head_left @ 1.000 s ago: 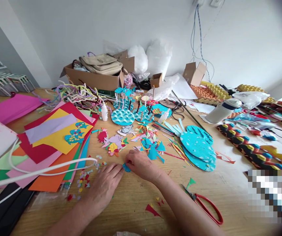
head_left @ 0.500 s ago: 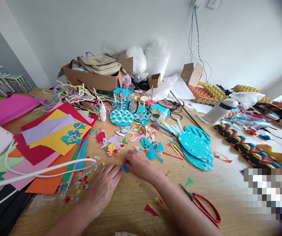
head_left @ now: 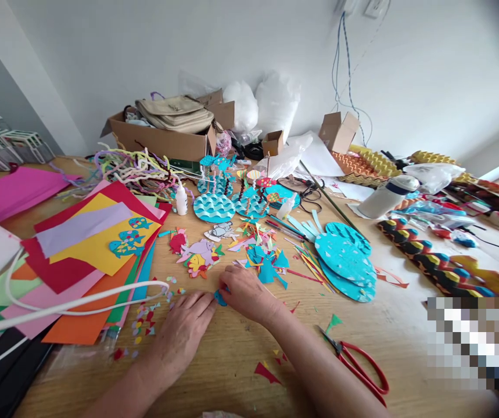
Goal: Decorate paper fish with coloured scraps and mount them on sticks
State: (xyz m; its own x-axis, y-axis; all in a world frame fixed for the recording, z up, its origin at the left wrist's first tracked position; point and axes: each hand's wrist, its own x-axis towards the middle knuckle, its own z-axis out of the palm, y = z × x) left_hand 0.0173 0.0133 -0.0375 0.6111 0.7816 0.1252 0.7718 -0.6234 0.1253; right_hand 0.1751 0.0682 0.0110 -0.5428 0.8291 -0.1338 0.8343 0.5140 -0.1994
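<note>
A small blue paper cutout (head_left: pixel 220 298) lies on the table between my two hands, partly covered by fingers. My right hand (head_left: pixel 246 292) has its fingertips pinched down on the cutout. Beside it, my left hand (head_left: pixel 190 322) rests with fingers stretched flat, their tips at the cutout's left edge. Just beyond are paper fish cutouts (head_left: pixel 199 253) in purple, yellow and red. Tiny coloured paper dots (head_left: pixel 144 319) are scattered to the left of my left hand. Several blue fish with coloured spots (head_left: pixel 127 244) lie on a yellow sheet.
Red-handled scissors (head_left: pixel 358 366) lie at right, near blue ovals (head_left: pixel 345 261). Blue paper scraps (head_left: pixel 269 264) sit beyond my right hand. A glue bottle (head_left: pixel 182 200) stands near a wavy blue disc (head_left: pixel 214 207). A white cable (head_left: pixel 88 299) crosses the coloured sheets (head_left: pixel 75 313).
The view has shifted very slightly. Both hands keep nearly the same position around the blue paper cutout.
</note>
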